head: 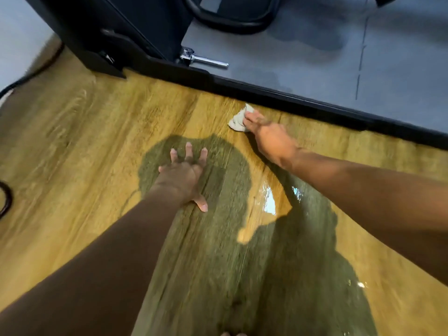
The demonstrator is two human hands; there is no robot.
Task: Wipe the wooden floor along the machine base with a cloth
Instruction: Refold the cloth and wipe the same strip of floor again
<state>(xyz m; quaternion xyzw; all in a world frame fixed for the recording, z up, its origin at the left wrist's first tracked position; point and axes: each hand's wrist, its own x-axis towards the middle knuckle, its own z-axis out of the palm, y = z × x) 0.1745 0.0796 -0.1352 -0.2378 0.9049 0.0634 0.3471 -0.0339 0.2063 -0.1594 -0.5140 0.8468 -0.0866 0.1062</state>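
Note:
A small pale cloth (238,118) lies bunched on the wooden floor (97,132), right beside the black edge of the machine base (278,92). My right hand (269,137) reaches forward and presses down on the cloth, its fingers over the cloth's right side. My left hand (185,173) lies flat on the floor with fingers spread, well to the left and nearer me, touching no cloth. The picture is blurred by motion.
The grey platform (315,57) of the machine fills the upper right, with a chrome pin (206,60) at its near corner. A black upright housing (101,27) stands at top left. A black cable (29,73) runs along the left. Wet glints (270,200) show on the floor.

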